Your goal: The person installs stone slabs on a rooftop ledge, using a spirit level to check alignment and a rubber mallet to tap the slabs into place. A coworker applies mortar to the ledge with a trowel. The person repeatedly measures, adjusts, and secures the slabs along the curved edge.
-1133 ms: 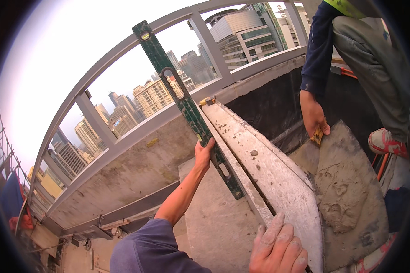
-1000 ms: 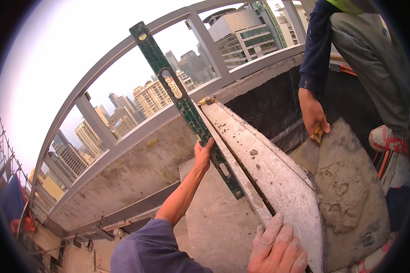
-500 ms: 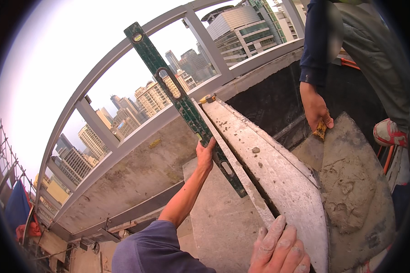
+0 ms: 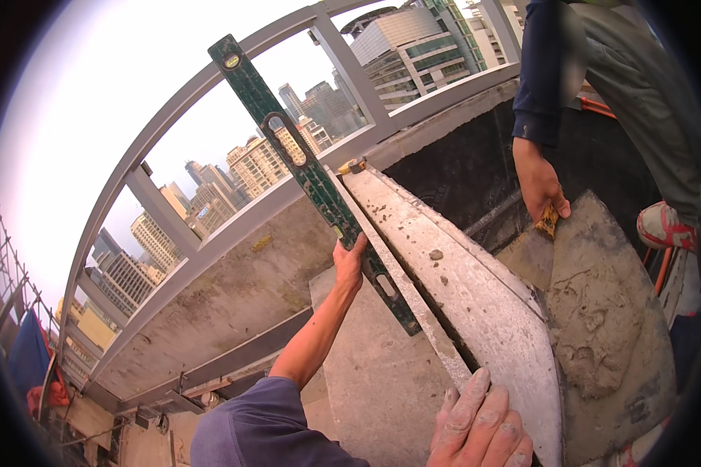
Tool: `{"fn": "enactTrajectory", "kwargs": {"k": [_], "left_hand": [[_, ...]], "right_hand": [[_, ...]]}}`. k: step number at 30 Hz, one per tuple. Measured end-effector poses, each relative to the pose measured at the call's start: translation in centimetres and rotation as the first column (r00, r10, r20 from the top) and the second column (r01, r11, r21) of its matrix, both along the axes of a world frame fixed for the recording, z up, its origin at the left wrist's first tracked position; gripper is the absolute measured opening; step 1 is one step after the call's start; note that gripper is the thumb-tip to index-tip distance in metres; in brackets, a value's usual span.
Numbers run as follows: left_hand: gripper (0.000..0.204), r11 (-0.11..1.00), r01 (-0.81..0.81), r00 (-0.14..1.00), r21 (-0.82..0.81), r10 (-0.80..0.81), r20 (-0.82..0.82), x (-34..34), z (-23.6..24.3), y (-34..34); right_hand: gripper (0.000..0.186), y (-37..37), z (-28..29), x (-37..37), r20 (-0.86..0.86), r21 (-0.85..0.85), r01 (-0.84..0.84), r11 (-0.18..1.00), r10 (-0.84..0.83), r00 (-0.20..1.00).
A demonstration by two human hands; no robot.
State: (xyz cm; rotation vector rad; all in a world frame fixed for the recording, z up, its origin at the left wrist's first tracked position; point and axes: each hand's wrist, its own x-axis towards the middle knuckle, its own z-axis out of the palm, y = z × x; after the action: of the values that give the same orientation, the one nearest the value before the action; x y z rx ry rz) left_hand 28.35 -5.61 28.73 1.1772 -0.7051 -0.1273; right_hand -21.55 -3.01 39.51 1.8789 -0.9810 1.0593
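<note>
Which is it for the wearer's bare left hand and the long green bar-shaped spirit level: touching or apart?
Touching. The head view shows the left hand gripping the spirit level along its lower half, no gap between them.

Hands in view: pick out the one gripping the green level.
The person's left hand, closed on the green level; their right hand is at the pale strip, the co-worker's hand on a yellow handle.

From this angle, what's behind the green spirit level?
Behind the level: grey railing and city buildings, partly visible through its upper opening; lower, stained concrete wall. What its solid body covers can't be seen.
</note>
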Motion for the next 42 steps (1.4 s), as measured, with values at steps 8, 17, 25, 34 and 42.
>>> {"fn": "enactTrajectory", "kwargs": {"k": [8,17,25,34,42], "left_hand": [[0.045,0.998,0.038,0.999,-0.041,-0.039,-0.015,0.0,0.0,-0.1],[0.047,0.999,-0.041,0.999,0.000,0.041,0.017,-0.2,0.2,-0.2],[0.045,0.997,0.045,0.999,-0.068,-0.046,-0.022,-0.9,0.6,-0.2],[0.046,0.998,0.018,1.000,-0.064,-0.020,-0.024,-0.8,0.7,-0.3],[0.046,0.998,0.041,0.998,-0.046,-0.043,-0.050,-0.2,0.3,-0.2]], "right_hand": [[0.019,2.3,2.8,-1.3,0.042,0.311,-0.355,0.882,0.360,0.932],[0.025,0.9,0.4,5.2,0.172,0.227,-0.970,0.090,0.976,0.131],[0.039,-2.8,-2.1,6.7,0.131,0.209,-0.932,0.295,0.936,0.326],[0.038,0.3,2.3,9.2,0.097,0.237,-0.967,0.095,0.988,0.121],[0.041,-3.2,-2.7,10.0,0.179,0.143,-0.956,0.257,0.943,0.281]]}}
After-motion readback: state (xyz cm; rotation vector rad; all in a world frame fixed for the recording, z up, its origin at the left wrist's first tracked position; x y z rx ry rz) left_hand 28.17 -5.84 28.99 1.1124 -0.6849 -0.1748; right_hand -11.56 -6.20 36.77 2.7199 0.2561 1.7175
